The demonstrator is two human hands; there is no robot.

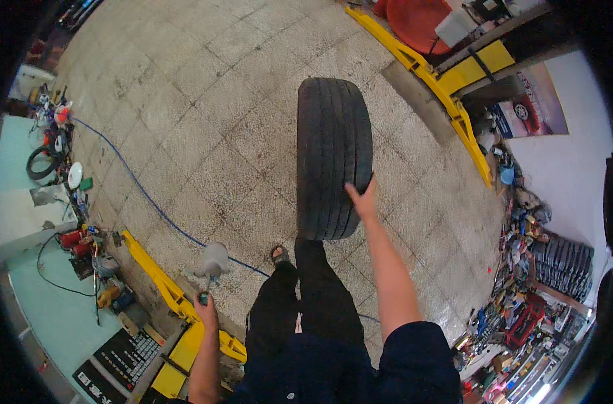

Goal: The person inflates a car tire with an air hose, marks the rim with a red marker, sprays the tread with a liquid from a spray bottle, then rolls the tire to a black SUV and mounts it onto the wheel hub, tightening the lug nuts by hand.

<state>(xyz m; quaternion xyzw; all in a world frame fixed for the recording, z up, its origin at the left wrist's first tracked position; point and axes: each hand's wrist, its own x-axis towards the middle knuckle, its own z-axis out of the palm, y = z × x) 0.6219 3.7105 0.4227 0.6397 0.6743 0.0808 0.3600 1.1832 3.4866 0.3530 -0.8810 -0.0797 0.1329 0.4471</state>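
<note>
A black car tyre (333, 155) stands upright on its tread in front of me, its grooved face toward me. My right hand (365, 200) grips its near right edge, thumb on the tread and fingers round the sidewall. Low at my left, my left hand (205, 308) is closed round the dark green handle of a tool with a thin shaft. Just beyond that shaft is a pale grey rounded shape (215, 258); whether it belongs to the tool I cannot tell.
A blue hose (147, 196) runs across the tiled floor (232, 101) behind my feet. Yellow lift arms (448, 101) stand to the right, with another yellow lift arm (155, 269) at the left. Tools and parts (522, 323) crowd the right wall; a black ring (42, 163) lies among clutter at left.
</note>
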